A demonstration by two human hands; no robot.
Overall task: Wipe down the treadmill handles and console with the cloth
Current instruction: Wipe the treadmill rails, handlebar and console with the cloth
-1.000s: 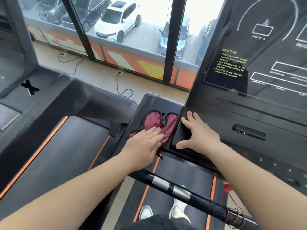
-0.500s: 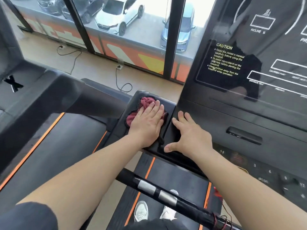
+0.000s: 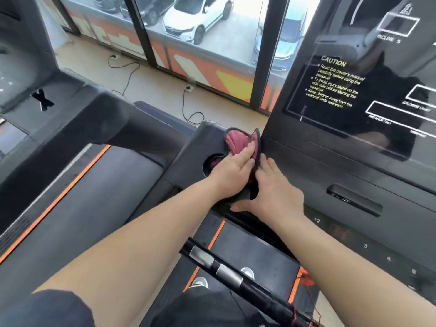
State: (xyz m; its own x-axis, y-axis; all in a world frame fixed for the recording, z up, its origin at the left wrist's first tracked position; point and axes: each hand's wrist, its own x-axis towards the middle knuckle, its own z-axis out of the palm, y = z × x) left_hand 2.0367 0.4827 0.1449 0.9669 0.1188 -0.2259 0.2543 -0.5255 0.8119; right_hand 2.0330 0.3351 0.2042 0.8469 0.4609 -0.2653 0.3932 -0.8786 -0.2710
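Note:
A dark red cloth (image 3: 236, 140) with a black hem lies bunched on the black side tray (image 3: 200, 147) at the left of the treadmill console (image 3: 330, 161). My left hand (image 3: 233, 171) presses flat on the cloth with straight fingers, pushing it against the console's left edge, just above a round cup recess. My right hand (image 3: 273, 192) rests flat on the console base right beside it, fingers straight, thumb pointing left. The black handlebar (image 3: 226, 272) with silver sensor plates runs below my arms.
The console screen (image 3: 368, 90) with its yellow caution text stands upright at the right. A second treadmill (image 3: 59, 161) with orange trim stands to the left. Cables (image 3: 188, 107) lie on the floor by the windows. A red safety cord (image 3: 306, 291) hangs at the handlebar's right end.
My left hand has pushed the cloth farther up and right across the tray to the console's edge. My right hand stays flat on the console base, now touching close to the left one.

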